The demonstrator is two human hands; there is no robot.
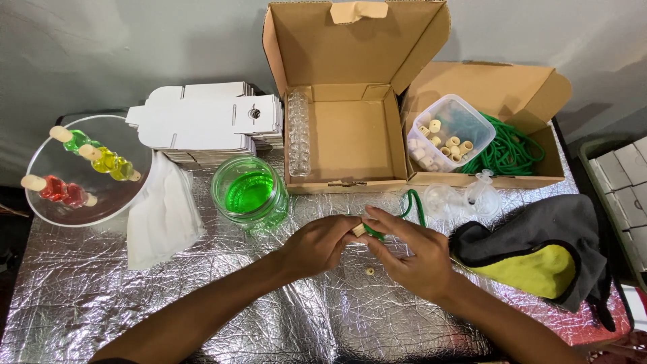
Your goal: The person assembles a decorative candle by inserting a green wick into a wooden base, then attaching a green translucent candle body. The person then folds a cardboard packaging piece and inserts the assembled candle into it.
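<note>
My left hand [317,244] and my right hand [411,253] meet over the foil-covered table [101,303]. Together they pinch a small pale cork-like bead [359,230] and a green cord [412,202] that trails up to the right. A second small bead [369,271] lies on the foil just below my fingers. A glass jar of green liquid [250,193] stands just left of my left hand.
An open cardboard box [347,135] holds a row of clear vials [298,131]. Another box [502,145] holds a tub of beads [445,135] and green cord. A glass bowl [84,168] with coloured bottles, flat white cartons [209,121], white cloth [162,216], grey-yellow cloth [539,253].
</note>
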